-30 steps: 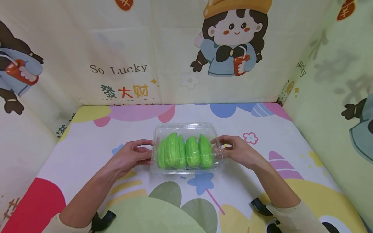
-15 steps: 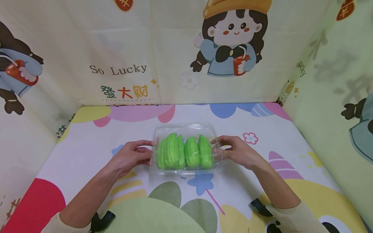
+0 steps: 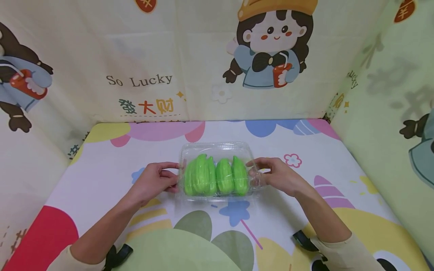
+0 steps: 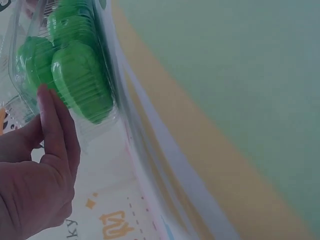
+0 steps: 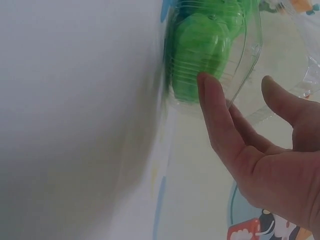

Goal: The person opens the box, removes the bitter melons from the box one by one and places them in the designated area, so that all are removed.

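A clear plastic clamshell box [image 3: 217, 148] lies on the table in the head view, its lid down. Inside are several bright green, long, ridged pieces [image 3: 201, 175] shaped like small gourds or bananas; their exact kind is unclear. My left hand [image 3: 153, 182] is at the box's left end, and its nearly straight fingertips touch the plastic wall in the left wrist view. At the right end, my right hand [image 3: 278, 175] lays extended fingers against the wall. The right wrist view shows that thumb [image 5: 285, 102] standing apart from the fingers.
A white cloth [image 3: 271, 210] with coloured cartoon prints covers the table. Printed curtains [image 3: 203, 52] enclose the back and both sides. Black wrist straps or mounts [image 3: 116, 256] sit at both sleeves near the front.
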`<state>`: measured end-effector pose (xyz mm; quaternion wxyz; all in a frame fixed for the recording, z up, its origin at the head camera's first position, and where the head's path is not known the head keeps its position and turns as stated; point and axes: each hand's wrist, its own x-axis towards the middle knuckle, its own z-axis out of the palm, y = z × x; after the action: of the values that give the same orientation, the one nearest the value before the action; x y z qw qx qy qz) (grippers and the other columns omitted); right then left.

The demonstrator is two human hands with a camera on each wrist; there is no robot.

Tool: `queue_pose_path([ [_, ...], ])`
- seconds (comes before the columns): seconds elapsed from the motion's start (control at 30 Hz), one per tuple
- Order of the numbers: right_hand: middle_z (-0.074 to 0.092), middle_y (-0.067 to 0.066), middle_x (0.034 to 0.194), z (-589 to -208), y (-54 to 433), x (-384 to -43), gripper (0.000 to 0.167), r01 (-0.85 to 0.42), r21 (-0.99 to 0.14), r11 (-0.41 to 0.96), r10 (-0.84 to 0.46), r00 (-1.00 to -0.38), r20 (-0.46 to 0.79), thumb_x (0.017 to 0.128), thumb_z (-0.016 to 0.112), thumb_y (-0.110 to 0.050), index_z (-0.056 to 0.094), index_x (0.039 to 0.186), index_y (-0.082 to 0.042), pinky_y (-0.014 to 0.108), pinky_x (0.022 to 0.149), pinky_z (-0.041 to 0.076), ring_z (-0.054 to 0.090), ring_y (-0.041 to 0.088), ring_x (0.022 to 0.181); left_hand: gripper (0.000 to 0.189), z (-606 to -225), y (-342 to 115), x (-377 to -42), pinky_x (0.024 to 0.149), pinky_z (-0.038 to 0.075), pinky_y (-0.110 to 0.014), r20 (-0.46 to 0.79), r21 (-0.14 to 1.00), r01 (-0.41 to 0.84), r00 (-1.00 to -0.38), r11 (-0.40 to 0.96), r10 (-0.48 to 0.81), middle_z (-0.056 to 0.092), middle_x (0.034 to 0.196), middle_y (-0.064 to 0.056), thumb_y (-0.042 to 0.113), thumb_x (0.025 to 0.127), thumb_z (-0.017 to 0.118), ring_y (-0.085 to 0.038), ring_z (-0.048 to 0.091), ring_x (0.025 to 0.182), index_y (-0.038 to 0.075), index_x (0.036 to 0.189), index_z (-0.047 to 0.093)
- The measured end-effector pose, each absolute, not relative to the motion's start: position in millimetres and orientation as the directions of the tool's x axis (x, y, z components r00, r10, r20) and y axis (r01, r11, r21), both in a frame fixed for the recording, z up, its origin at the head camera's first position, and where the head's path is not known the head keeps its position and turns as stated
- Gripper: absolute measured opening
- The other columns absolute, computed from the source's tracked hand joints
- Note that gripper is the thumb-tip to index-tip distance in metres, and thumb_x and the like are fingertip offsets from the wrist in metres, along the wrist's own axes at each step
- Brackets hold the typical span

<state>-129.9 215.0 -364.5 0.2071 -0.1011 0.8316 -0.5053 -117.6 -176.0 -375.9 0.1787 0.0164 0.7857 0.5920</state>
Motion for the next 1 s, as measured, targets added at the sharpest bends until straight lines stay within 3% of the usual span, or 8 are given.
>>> queue_pose_path([
  [0.8,0.063,0.02,0.13,-365.6,215.0,-129.7,0.046,0.063,-0.903,0.425,-0.401,-0.881,-0.25,0.1,0.071,-0.019,0.061,0.141,0.0,0.03,0.085,0.06,0.074,0.026,0.103,0.05,-380.6,-178.4,-120.4,0.071,0.064,-0.038,-0.319,0.935,-0.266,-0.92,0.235,0.226,0.079,0.093,-0.016,0.01,0.094,0.078,-0.019,0.076,0.07,-0.007,0.138,0.061],
  [1.0,0.061,0.024,0.13,-365.4,214.7,-128.6,0.046,0.069,-0.914,0.399,-0.413,-0.877,-0.247,0.1,0.07,-0.017,0.059,0.141,0.001,0.031,0.084,0.061,0.075,0.032,0.102,0.049,-380.8,-179.0,-120.9,0.073,0.064,-0.038,-0.315,0.935,-0.26,-0.922,0.242,0.225,0.079,0.093,-0.015,0.009,0.094,0.078,-0.021,0.078,0.071,-0.007,0.137,0.061],
])
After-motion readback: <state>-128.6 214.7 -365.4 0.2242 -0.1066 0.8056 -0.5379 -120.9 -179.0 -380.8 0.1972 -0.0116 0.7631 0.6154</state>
